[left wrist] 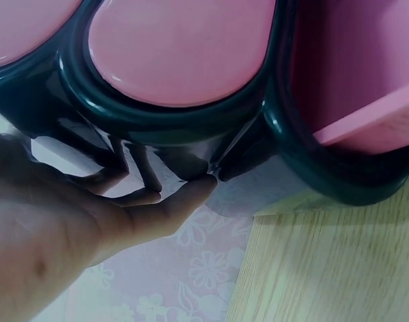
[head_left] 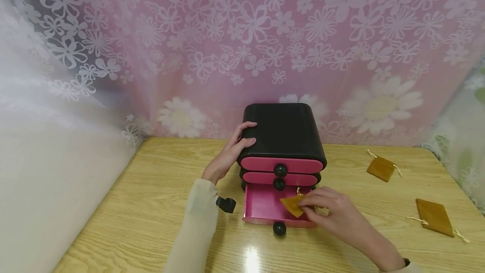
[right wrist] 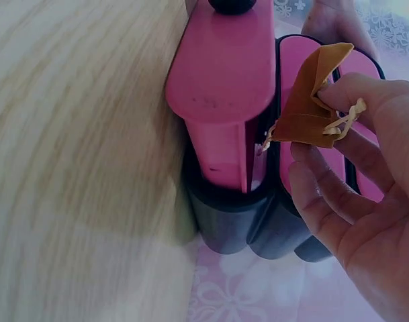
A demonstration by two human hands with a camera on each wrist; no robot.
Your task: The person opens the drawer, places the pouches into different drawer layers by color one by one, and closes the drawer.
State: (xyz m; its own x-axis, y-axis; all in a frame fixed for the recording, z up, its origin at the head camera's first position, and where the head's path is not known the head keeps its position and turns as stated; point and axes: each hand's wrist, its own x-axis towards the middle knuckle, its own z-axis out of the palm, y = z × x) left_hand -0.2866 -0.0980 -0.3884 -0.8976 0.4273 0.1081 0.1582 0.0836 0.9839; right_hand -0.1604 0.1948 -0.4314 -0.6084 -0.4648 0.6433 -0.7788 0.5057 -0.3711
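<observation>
A black drawer box with pink drawer fronts stands on the table, its bottom drawer pulled out. My left hand rests on the box's left side, fingertips over the top edge; in the left wrist view the fingers touch the glossy black wall. Over the right part of the open drawer, my right hand pinches a small mustard-brown drawstring pouch between thumb and fingers. In the right wrist view the pouch hangs bent, with its pale cords showing. The two upper drawers are closed.
Two more brown drawstring pouches lie on the table to the right: one farther back, one nearer. A flowered curtain hangs behind the table. The open drawer's round black knob sticks out toward the front.
</observation>
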